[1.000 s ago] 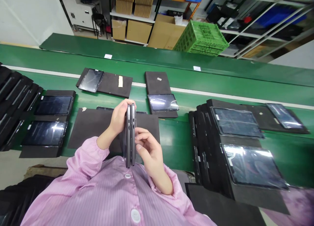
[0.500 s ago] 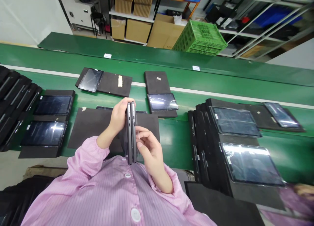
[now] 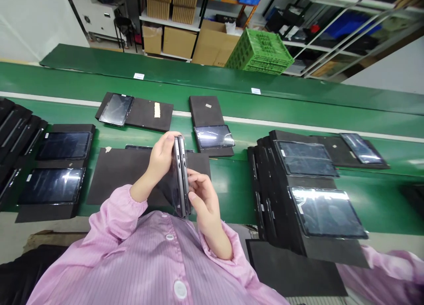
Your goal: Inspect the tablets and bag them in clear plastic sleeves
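Two thin tablets (image 3: 182,181) stand on edge, pressed face to face between my hands, their port edges turned up. My left hand (image 3: 163,153) is closed round their far end, thumb on the near side of that corner. At the right face, my right hand (image 3: 206,198) pinches the tablets with curled fingers and thumb. Clear film shows along their sides. Beneath them lies a black foam sheet (image 3: 109,175) on the green bench, and the edge of another tablet peeks out behind it.
Tablets on black foam lie to the left (image 3: 53,186), at the back (image 3: 115,109) and in the middle (image 3: 214,136). A tall stack of black foam and tablets (image 3: 265,194) stands at right. Another person's pink sleeve (image 3: 391,269) is at lower right. A green crate (image 3: 258,51) sits behind the bench.
The paired tablets have tilted slightly, showing more of the left one's face. My view has shifted a little to the right. The other person's sleeve has moved farther into view.
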A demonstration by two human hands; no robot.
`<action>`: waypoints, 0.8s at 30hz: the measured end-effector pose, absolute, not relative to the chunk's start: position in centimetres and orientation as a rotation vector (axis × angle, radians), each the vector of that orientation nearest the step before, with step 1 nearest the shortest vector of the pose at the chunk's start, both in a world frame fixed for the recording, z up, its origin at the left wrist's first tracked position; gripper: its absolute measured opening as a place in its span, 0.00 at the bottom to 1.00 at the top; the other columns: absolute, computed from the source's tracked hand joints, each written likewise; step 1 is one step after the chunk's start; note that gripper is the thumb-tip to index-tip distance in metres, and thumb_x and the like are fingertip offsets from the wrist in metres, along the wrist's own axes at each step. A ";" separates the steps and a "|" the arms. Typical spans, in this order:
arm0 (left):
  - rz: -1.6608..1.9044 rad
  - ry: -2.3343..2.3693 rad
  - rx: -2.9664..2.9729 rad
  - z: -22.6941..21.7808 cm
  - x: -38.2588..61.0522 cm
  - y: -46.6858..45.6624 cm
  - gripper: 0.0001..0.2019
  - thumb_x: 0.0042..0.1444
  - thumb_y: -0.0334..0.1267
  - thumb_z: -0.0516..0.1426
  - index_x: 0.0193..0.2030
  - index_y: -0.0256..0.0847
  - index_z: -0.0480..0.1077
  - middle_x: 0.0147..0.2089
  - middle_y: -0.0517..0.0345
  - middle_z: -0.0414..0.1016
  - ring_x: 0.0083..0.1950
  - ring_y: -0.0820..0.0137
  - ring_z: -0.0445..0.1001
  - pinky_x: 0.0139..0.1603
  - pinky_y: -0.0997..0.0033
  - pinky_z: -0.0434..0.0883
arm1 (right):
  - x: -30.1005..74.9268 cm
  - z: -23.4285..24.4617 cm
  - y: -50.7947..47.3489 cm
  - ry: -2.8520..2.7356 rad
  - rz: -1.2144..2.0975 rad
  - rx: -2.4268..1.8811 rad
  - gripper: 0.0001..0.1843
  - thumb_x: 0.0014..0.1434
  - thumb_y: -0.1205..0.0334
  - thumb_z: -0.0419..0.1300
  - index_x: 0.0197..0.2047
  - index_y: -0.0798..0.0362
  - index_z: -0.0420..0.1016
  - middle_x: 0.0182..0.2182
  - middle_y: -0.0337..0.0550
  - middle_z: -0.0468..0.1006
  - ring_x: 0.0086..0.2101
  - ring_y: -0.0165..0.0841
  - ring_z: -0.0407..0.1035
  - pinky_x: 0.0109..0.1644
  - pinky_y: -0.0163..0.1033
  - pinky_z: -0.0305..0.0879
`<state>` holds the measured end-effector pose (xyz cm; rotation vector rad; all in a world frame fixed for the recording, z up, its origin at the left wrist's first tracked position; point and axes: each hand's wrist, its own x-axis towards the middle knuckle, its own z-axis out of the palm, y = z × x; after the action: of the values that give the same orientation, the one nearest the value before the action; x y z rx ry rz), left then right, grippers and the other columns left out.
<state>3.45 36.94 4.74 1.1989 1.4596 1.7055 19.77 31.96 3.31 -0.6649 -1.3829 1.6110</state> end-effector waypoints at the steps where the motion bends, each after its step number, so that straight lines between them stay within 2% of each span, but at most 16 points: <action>1: 1.703 1.460 1.191 4.7 3.5 37.0 0.28 0.63 0.65 0.48 0.38 0.41 0.73 0.39 0.53 0.78 0.41 0.66 0.76 0.43 0.68 0.72 | 19.9 3.3 31.9 -1.392 1.602 -0.667 0.09 0.66 0.58 0.59 0.49 0.46 0.67 0.57 0.47 0.71 0.52 0.35 0.72 0.53 0.39 0.70; 10: 1.693 1.488 1.230 4.6 4.4 36.9 0.27 0.64 0.63 0.48 0.39 0.41 0.73 0.42 0.50 0.78 0.48 0.62 0.75 0.48 0.63 0.72 | 20.5 3.3 31.5 -1.459 1.538 -0.688 0.16 0.62 0.61 0.61 0.52 0.46 0.63 0.58 0.47 0.68 0.55 0.37 0.69 0.53 0.38 0.68; 17: 1.676 1.526 1.253 4.7 4.8 36.6 0.27 0.65 0.63 0.47 0.39 0.41 0.73 0.42 0.50 0.77 0.48 0.62 0.75 0.47 0.63 0.72 | 20.8 3.4 31.3 -1.473 1.528 -0.719 0.23 0.56 0.66 0.63 0.53 0.45 0.63 0.58 0.47 0.66 0.54 0.37 0.69 0.52 0.38 0.68; 24: 1.661 1.528 1.347 5.2 5.1 36.1 0.26 0.66 0.61 0.45 0.39 0.41 0.73 0.40 0.51 0.77 0.45 0.63 0.75 0.48 0.63 0.71 | 21.0 3.5 31.2 -1.486 1.516 -0.725 0.24 0.54 0.67 0.63 0.54 0.45 0.63 0.57 0.45 0.67 0.53 0.34 0.70 0.53 0.36 0.68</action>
<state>5.10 36.07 5.16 1.3468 1.5276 1.6613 21.00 31.18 3.52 -0.7254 -1.4865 1.5158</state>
